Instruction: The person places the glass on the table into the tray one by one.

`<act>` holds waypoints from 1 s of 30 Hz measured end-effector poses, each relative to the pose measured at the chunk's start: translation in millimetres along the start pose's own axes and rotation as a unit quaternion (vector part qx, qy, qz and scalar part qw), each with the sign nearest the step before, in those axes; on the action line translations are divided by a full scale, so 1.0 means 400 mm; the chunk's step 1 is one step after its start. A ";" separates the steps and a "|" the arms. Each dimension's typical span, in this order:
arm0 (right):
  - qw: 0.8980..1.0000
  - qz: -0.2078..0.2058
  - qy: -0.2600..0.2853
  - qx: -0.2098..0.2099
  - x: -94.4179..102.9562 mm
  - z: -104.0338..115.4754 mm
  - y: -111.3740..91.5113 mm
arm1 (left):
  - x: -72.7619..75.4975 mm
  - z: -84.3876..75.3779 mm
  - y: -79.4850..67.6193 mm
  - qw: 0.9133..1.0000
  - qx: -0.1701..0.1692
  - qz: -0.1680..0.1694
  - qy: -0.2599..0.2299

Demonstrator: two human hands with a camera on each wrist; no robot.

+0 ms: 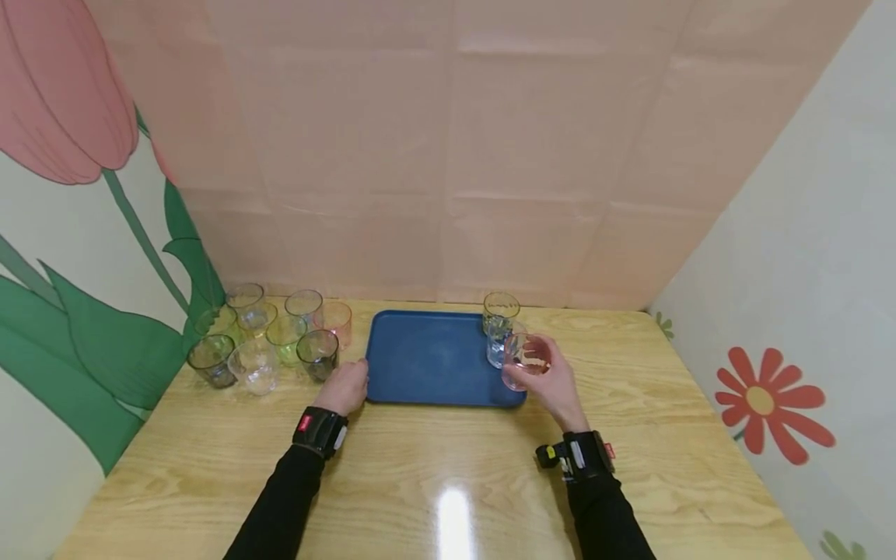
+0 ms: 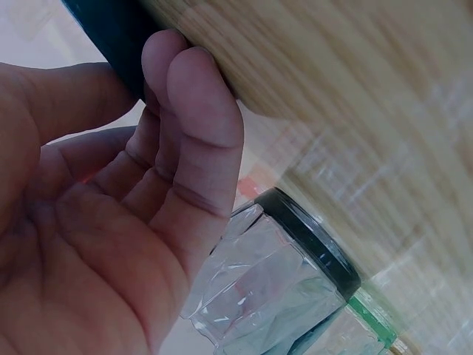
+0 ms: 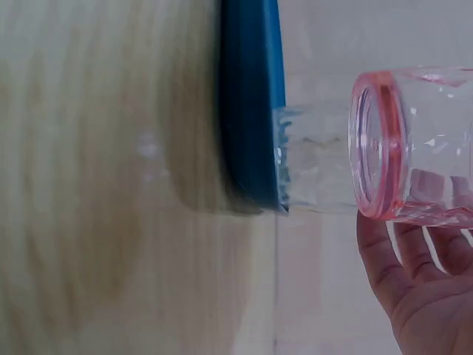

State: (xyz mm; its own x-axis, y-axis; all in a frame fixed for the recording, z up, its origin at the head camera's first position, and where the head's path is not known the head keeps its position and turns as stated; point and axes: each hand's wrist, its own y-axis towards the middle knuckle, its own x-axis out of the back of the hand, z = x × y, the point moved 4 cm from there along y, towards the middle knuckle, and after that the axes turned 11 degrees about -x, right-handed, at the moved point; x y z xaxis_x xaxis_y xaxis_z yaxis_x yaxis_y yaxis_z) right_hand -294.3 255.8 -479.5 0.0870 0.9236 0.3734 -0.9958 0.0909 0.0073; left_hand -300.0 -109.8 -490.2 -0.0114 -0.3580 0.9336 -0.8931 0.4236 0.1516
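My right hand [image 1: 556,386] holds a pink-tinted glass [image 1: 516,379] at the front right corner of a blue tray [image 1: 427,358]. In the right wrist view, the thick pink base of that glass stands apart from the tray [image 3: 251,103], and the fingers curl along its side. Behind it, a pale blue glass [image 1: 494,354] and an olive-tinted glass [image 1: 492,320] stand in a row along the tray's right side. My left hand [image 1: 344,387] pinches the tray's left edge between thumb and fingers, and a dark-based glass [image 2: 310,237] shows close beside it.
Left of the tray stands a cluster of several tinted glasses, among them a dark grey glass [image 1: 318,358] near my left hand and a clear glass [image 1: 255,372] at the front. The wooden table [image 1: 392,474] meets a pink-covered wall [image 1: 364,257] at the back.
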 end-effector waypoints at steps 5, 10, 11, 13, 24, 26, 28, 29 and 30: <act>1.000 -0.006 0.017 -0.002 -0.018 0.018 -0.021 | -0.002 0.001 0.002 1.000 -0.001 0.001 -0.003; 1.000 -0.025 0.006 -0.012 -0.040 -0.007 -0.010 | -0.004 0.004 0.007 1.000 -0.003 -0.002 -0.001; 0.999 -0.024 -0.006 -0.020 -0.043 -0.012 -0.007 | -0.005 0.004 0.007 1.000 -0.005 -0.003 0.000; 0.998 -0.017 -0.033 -0.041 -0.048 -0.020 -0.004 | -0.006 0.005 0.006 1.000 -0.007 -0.004 0.001; 0.993 0.005 -0.091 -0.074 -0.058 -0.023 -0.005 | -0.004 0.004 0.002 1.000 -0.002 -0.003 0.004; 0.993 0.010 -0.090 -0.079 -0.057 -0.023 -0.004 | -0.005 0.004 0.002 1.000 -0.001 -0.001 0.004; 0.992 0.019 -0.094 -0.081 -0.055 -0.022 -0.004 | -0.006 0.003 0.003 1.000 -0.003 -0.001 0.005; 0.992 0.026 -0.090 -0.083 -0.053 -0.021 -0.005 | -0.005 0.003 0.003 1.000 -0.004 -0.002 0.006; 0.992 0.036 -0.084 -0.085 -0.049 -0.019 -0.006 | -0.006 0.002 0.003 1.000 -0.005 -0.001 0.005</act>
State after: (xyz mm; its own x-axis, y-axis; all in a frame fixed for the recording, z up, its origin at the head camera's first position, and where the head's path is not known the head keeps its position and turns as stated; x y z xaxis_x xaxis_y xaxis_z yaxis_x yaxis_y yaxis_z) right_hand -293.4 240.4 -494.1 -0.0044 0.8558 0.5172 -0.9791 0.1014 -0.1762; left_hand -301.3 -109.4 -492.4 -0.0045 -0.3512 0.9363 -0.8890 0.4301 0.1570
